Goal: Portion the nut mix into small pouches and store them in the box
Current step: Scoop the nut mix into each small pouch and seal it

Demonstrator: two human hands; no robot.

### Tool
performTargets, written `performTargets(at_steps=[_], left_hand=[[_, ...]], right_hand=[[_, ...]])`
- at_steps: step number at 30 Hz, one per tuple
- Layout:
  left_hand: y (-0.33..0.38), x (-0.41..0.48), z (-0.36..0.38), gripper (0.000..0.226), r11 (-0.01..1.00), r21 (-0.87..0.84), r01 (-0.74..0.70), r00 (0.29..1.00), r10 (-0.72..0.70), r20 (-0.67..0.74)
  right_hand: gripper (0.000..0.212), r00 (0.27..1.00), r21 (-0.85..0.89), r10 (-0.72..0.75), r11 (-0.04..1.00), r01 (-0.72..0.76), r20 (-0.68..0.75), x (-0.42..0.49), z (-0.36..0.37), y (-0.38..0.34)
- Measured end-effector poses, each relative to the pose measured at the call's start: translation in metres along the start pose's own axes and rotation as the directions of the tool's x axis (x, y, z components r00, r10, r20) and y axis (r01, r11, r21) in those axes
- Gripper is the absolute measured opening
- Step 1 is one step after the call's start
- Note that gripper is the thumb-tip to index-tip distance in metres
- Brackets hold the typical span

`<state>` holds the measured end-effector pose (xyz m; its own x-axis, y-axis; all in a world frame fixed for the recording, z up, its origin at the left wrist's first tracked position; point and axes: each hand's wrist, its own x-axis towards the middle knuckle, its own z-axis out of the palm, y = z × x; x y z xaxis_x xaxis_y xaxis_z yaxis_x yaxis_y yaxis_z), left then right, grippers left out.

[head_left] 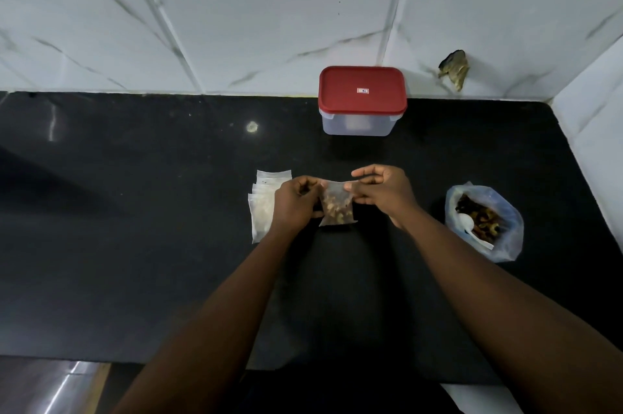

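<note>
While left hand and right hand pinch a filled pouch mid-frame, the box above bears a small unreadable sticker; black counter, white marbled tiles.

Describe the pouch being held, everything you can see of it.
The pouch is small, clear, thin plastic, roughly rectangular. Brown nut mix fills its lower half; the top is flat and empty. It is held upright over the black counter, between both hands: the left hand grips its left edge, the right hand pinches its top right corner. Whether the mouth is sealed cannot be told.
</note>
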<state>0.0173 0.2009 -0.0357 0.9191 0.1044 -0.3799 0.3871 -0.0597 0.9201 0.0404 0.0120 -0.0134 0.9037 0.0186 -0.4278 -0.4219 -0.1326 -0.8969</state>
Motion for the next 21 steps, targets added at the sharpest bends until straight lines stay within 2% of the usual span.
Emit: performTargets(at_steps=[7, 14, 18, 21], left_hand=[[0.000, 0.036, 0.002, 0.022, 0.993, 0.119, -0.001, 1.000, 0.001, -0.004], [-0.005, 0.057, -0.004, 0.012, 0.987, 0.154, 0.050, 0.999, -0.048, -0.017], [-0.003, 0.062, -0.005, 0.008, 0.976, 0.216, 0.035, 0.998, -0.023, -0.059], [-0.003, 0.063, -0.005, 0.014, 0.953, 0.302, 0.001, 0.998, 0.020, -0.067]], right_hand=[[0.031, 0.999, -0.029, 0.028, 0.999, -0.029, -0.017, 0.036, 0.000, 0.001], [0.024, 0.998, -0.046, 0.061, 0.997, -0.061, -0.014, 0.055, 0.003, 0.004], [0.022, 0.998, -0.033, 0.053, 0.998, -0.054, -0.031, 0.059, 0.006, 0.008], [0.023, 0.997, -0.034, 0.061, 0.997, -0.063, -0.049, 0.058, 0.004, 0.010]])
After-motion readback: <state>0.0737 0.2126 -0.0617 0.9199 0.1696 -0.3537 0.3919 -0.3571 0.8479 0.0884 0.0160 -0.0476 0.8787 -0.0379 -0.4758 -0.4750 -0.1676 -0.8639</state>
